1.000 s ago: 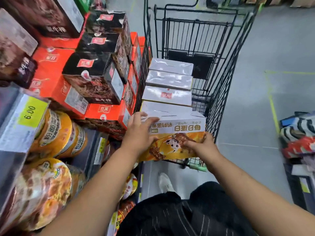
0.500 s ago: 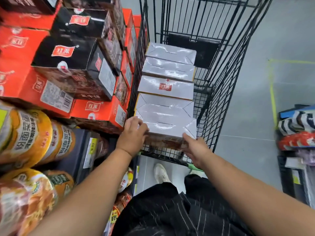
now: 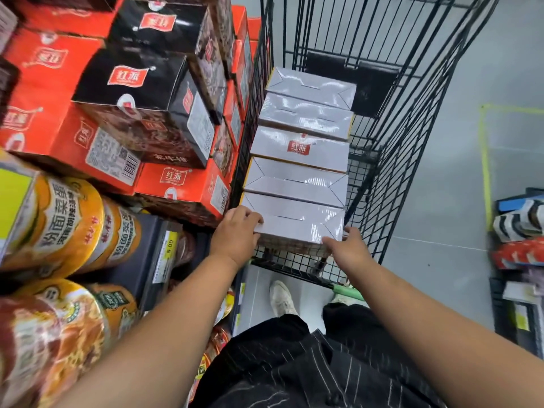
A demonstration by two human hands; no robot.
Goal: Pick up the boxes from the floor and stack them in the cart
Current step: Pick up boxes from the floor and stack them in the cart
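Observation:
A black wire cart holds a row of several white-topped, film-wrapped boxes along its left side. The nearest box stands at the near end of that row, its white top up and its printed side just showing below. My left hand grips its near left corner, fingers curled over the top edge. My right hand holds the near right corner between thumb and fingers.
Stacked red and black cartons press against the cart's left wall. Orange noodle bowls fill the shelf at my left. Grey floor with a yellow tape line lies to the right, and packaged goods at the far right.
The box has gone from tilted above the cart's near end, printed face toward me, to standing level in the row. Both hands stayed on its near corners and followed it down.

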